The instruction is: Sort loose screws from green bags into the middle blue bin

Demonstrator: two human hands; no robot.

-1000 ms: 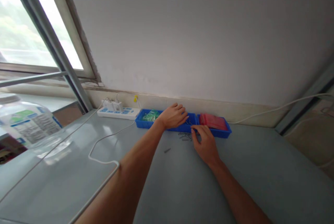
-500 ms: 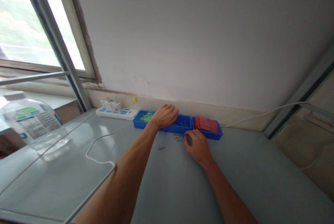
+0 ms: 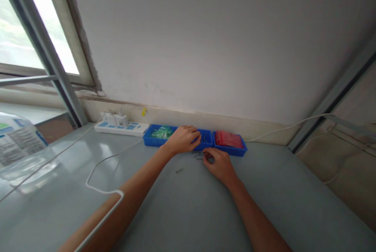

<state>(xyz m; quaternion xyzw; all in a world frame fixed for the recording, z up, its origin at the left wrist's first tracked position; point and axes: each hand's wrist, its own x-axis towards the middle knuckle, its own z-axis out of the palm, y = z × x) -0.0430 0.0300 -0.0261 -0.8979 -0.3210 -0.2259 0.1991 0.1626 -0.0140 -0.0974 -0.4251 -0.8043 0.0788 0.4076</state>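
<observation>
My left hand (image 3: 184, 139) is over the middle of a long blue tray (image 3: 153, 142), fingers curled down and together; whatever they hold is hidden. Thin metal pieces like screws or nails (image 3: 205, 139) lie in the tray's right part, and a green packet (image 3: 162, 132) is in its left part. In front of the tray, my right hand (image 3: 219, 165) rests by the table with thumb and forefinger pinched. Beside its fingertips is a small heap of similar metal pieces (image 3: 196, 153). A single loose piece (image 3: 179, 171) lies nearer to me.
A smaller blue tray (image 3: 235, 151) with red packets (image 3: 228, 139) adjoins on the right. To the left are a white power strip (image 3: 122, 128) and a large clear bottle (image 3: 22, 146). A white cable (image 3: 101, 191) crosses the table and my left forearm.
My left hand has come down and closer to my right hand, its fingers now lower at the tray. My right thumb and forefinger stay pinched by the heap. The view has shifted slightly right.
</observation>
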